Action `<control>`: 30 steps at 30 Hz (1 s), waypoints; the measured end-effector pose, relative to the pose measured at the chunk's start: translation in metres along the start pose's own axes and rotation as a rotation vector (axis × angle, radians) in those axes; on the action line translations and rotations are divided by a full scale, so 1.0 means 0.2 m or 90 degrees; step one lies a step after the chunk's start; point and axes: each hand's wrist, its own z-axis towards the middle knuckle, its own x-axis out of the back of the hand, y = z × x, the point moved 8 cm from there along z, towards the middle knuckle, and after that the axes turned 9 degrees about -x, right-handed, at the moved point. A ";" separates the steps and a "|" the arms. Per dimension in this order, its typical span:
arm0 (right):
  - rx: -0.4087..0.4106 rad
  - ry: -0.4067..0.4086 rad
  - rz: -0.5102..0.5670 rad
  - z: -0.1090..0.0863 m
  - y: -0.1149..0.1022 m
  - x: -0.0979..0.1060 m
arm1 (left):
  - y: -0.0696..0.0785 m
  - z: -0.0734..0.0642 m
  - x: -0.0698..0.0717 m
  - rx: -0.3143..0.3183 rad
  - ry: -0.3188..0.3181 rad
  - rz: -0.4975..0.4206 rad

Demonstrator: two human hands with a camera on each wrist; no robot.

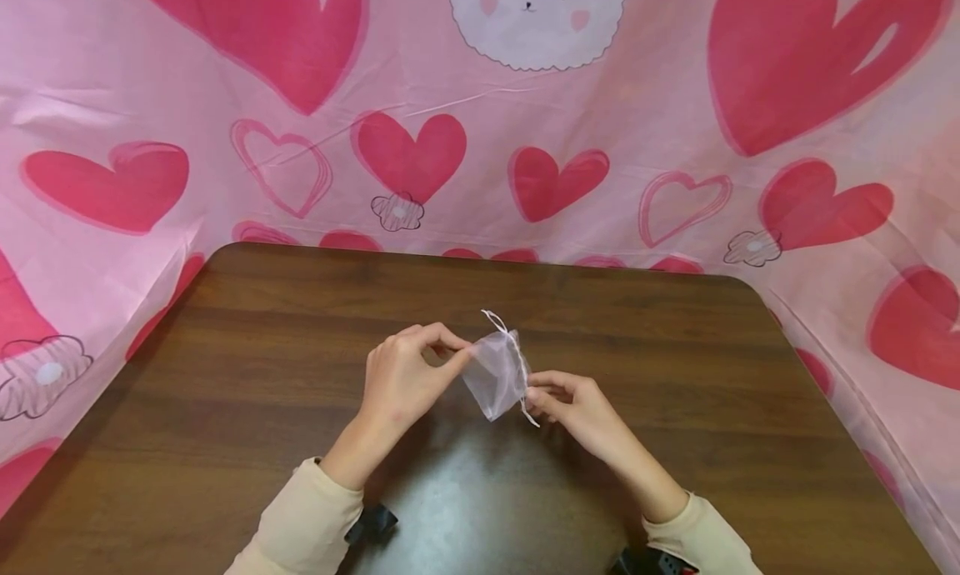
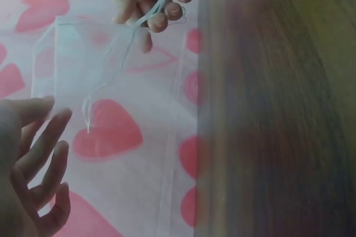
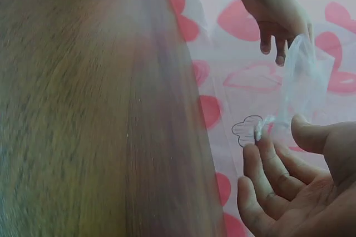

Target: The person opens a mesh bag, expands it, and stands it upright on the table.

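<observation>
A small sheer white drawstring pouch (image 1: 495,377) is held up over the table between both hands. My left hand (image 1: 408,371) pinches its left corner between thumb and forefinger; the other fingers are loosely bent in the left wrist view. At the opposite side, my right hand (image 1: 573,404) pinches the gathered edge by the drawstring, thumb against fingers. One white cord loop (image 1: 493,318) sticks up at the pouch's top, and a cord end (image 1: 529,414) hangs below the right fingertips. In the right wrist view the sheer pouch (image 3: 306,78) spans from one hand to the other.
The dark brown wooden table (image 1: 300,308) lies under both hands. A pink cloth (image 1: 480,100) with red hearts hangs behind and along its sides. Black wrist gear (image 1: 372,525) sits below the left cuff, with more (image 1: 651,561) at the right cuff.
</observation>
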 end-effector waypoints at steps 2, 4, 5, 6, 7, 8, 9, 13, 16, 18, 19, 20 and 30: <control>-0.006 -0.007 0.016 0.00 0.00 -0.01 | 0.00 0.00 0.00 -0.002 -0.002 0.000; -0.010 0.001 0.027 0.00 -0.01 -0.01 | 0.00 0.00 0.00 -0.005 -0.007 0.002; -0.013 0.010 0.032 0.00 -0.01 0.00 | 0.00 0.00 0.00 -0.006 -0.011 0.005; -0.017 0.021 0.039 0.00 -0.01 0.01 | 0.00 0.00 0.00 -0.009 -0.016 0.007; -0.022 0.033 0.045 0.00 -0.01 0.01 | 0.00 -0.01 -0.01 -0.013 -0.023 0.010; -0.026 0.046 0.050 0.00 -0.01 0.02 | -0.01 -0.01 -0.01 -0.016 -0.032 0.014; -0.030 0.059 0.053 0.00 -0.01 0.03 | -0.01 -0.01 -0.01 -0.020 -0.040 0.017; -0.029 0.106 0.037 0.00 -0.02 0.08 | -0.03 -0.02 -0.03 -0.038 -0.079 0.037; 0.002 0.138 -0.023 -0.01 -0.06 0.12 | -0.06 -0.03 -0.04 -0.053 -0.104 0.057; 0.035 0.164 -0.075 -0.01 -0.10 0.14 | -0.07 -0.04 -0.05 -0.063 -0.121 0.071; 0.056 0.178 -0.102 -0.02 -0.12 0.15 | -0.08 -0.04 -0.06 -0.068 -0.131 0.076; 0.081 0.192 -0.130 -0.02 -0.14 0.16 | -0.09 -0.04 -0.06 -0.073 -0.141 0.081; 0.237 0.305 -0.386 -0.06 -0.28 0.16 | -0.18 -0.05 -0.10 -0.067 -0.215 0.079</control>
